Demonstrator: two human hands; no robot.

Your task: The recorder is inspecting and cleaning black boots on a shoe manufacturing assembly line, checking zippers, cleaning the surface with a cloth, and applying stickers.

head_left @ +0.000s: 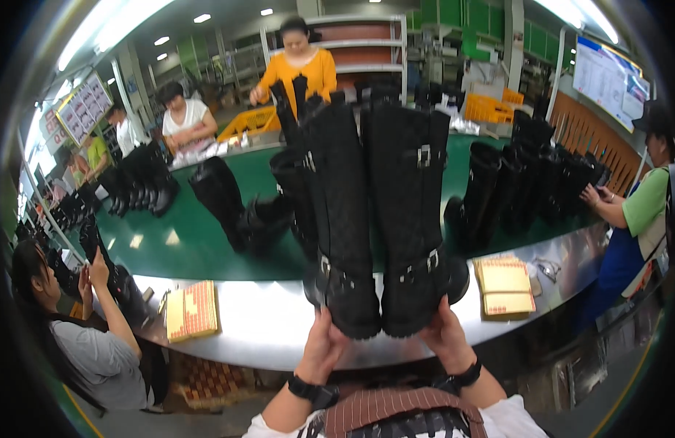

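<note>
A pair of tall black boots stands upright side by side before me, with silver buckles on straps at the ankles and near the tops. My left hand [325,342] is closed on the lower outer side of the left boot [342,212]. Around the lower outer side of the right boot [405,204] my right hand [448,337] is closed too. Some of my fingers are hidden behind the boots. Behind the pair, partly covered, more black boots rest on the green surface, one tall boot [217,197] leaning to the left.
The bench has a green belt [177,248] and a shiny metal edge [257,314]. Stacks of yellow printed cards [192,312] [504,288] lie on both sides. Boots [483,186] crowd the right. Co-workers [104,350] [648,197] stand left and right; others work across.
</note>
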